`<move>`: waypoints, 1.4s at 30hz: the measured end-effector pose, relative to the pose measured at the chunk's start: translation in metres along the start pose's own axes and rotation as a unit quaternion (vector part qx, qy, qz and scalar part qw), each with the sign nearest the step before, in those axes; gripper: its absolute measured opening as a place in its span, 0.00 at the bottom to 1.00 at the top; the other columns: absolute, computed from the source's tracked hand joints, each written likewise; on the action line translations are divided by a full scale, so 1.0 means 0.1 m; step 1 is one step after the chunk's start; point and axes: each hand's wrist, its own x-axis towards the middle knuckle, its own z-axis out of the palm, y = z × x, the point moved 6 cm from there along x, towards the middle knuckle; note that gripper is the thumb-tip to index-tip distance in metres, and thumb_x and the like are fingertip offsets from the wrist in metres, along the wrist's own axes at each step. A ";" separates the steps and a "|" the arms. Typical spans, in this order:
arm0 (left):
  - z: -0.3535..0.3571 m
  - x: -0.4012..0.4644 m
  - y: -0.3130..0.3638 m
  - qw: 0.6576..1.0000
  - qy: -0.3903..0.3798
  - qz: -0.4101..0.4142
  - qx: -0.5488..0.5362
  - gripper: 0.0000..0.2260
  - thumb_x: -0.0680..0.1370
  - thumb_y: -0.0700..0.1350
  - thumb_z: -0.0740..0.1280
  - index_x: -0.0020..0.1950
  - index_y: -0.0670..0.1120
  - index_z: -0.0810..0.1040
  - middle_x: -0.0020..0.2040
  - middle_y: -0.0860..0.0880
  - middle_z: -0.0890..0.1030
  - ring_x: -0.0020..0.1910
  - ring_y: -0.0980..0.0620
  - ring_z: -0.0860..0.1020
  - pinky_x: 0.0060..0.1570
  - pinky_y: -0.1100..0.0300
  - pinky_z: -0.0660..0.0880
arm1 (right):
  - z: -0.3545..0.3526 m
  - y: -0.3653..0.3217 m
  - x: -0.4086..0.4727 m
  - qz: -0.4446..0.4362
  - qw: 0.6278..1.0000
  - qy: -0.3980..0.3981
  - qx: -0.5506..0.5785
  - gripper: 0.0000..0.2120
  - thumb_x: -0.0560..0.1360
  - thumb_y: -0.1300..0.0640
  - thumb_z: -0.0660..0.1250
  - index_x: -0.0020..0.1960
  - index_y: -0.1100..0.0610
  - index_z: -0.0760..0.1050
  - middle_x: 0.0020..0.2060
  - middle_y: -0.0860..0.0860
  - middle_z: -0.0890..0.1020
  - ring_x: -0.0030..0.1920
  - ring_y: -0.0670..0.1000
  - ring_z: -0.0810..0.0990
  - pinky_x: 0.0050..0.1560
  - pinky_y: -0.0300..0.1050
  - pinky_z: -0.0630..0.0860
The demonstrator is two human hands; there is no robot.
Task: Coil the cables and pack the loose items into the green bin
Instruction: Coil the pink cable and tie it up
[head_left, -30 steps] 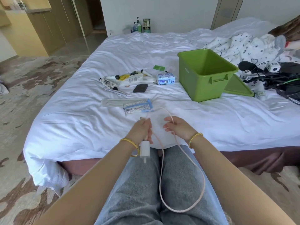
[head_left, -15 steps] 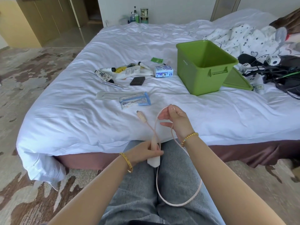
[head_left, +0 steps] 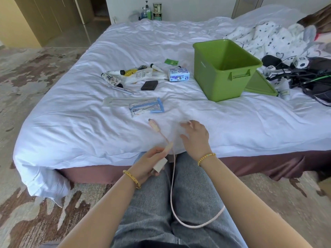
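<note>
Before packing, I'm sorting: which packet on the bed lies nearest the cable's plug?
The blue-edged packet, just beyond the plug; the tissue pack sits farther back.

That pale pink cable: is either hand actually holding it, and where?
The left hand holds the pink cable at its white charger plug end, fingers curled round it. The right hand is blurred above the sheet; whether it holds cable cannot be told.

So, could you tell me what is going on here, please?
A person sitting at the bed is coiling a pink charging cable. The left hand grips its white plug; the right hand is open above the sheet. The green bin looks empty, with the loose items unpacked.
</note>
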 end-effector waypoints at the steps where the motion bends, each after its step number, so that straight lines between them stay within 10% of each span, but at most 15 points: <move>1: -0.02 0.00 -0.01 1.000 0.004 0.001 -0.025 0.04 0.78 0.46 0.64 0.50 0.49 0.76 0.30 0.51 0.75 0.27 0.54 0.74 0.20 0.65 0.64 | 0.05 -0.02 0.00 -0.005 1.000 -0.028 -0.003 0.17 0.77 0.57 0.61 0.65 0.53 0.71 0.60 0.55 0.74 0.61 0.57 0.71 0.63 0.48 0.63; 7: -0.07 0.00 -0.08 0.998 -0.013 0.001 -0.069 0.11 0.76 0.40 0.67 0.57 0.47 0.71 0.40 0.50 0.72 0.36 0.55 0.71 0.25 0.67 0.69 | 0.11 0.00 -0.13 0.065 0.984 -0.018 0.166 0.10 0.80 0.61 0.52 0.60 0.60 0.60 0.31 0.48 0.73 0.32 0.52 0.72 0.37 0.47 0.66; 13: -0.15 0.06 0.04 0.991 0.094 0.040 -0.087 0.06 0.77 0.40 0.65 0.51 0.50 0.73 0.40 0.49 0.72 0.32 0.55 0.72 0.21 0.67 0.68 | 0.17 -0.01 -0.16 0.013 0.977 -0.173 -0.123 0.22 0.75 0.67 0.54 0.68 0.56 0.63 0.60 0.56 0.75 0.57 0.59 0.76 0.53 0.50 0.73; 19: -0.01 0.04 0.25 0.956 0.149 0.123 0.219 0.10 0.69 0.45 0.67 0.49 0.53 0.74 0.38 0.53 0.76 0.31 0.61 0.74 0.26 0.71 0.70 | 0.17 -0.30 -0.22 -0.089 0.933 -0.319 -0.143 0.13 0.76 0.63 0.59 0.60 0.56 0.74 0.57 0.56 0.78 0.59 0.57 0.76 0.56 0.47 0.72; 26: 0.38 -0.04 0.05 0.851 -0.008 0.179 0.494 0.18 0.73 0.50 0.69 0.61 0.50 0.73 0.58 0.53 0.72 0.62 0.53 0.65 0.63 0.64 0.62 | 0.18 -0.58 -0.29 -0.095 0.916 -0.390 -0.015 0.07 0.74 0.62 0.63 0.49 0.60 0.78 0.45 0.54 0.81 0.45 0.51 0.75 0.48 0.44 0.71; 31: 0.29 -0.08 0.08 0.923 0.034 0.126 0.363 0.16 0.67 0.63 0.64 0.36 0.50 0.77 0.38 0.54 0.75 0.39 0.65 0.72 0.45 0.75 0.67 | 0.10 -0.49 -0.23 -0.031 0.924 -0.344 0.163 0.09 0.74 0.66 0.62 0.39 0.53 0.70 0.35 0.52 0.80 0.38 0.49 0.76 0.43 0.42 0.73; 35: 0.12 0.01 0.04 0.965 0.053 0.084 0.243 0.12 0.76 0.42 0.63 0.36 0.55 0.80 0.40 0.56 0.78 0.44 0.58 0.75 0.44 0.68 0.69 | 0.08 -0.32 -0.13 0.018 0.936 -0.250 0.246 0.11 0.74 0.64 0.66 0.36 0.53 0.71 0.31 0.50 0.75 0.33 0.48 0.72 0.37 0.38 0.70; 42: -0.06 0.04 0.10 0.989 0.116 0.081 0.044 0.11 0.77 0.40 0.58 0.45 0.51 0.79 0.41 0.50 0.79 0.38 0.56 0.74 0.32 0.68 0.70 | 0.28 -0.06 -0.17 0.093 0.918 -0.212 0.323 0.08 0.76 0.62 0.64 0.50 0.63 0.80 0.24 0.45 0.73 0.25 0.42 0.69 0.26 0.32 0.67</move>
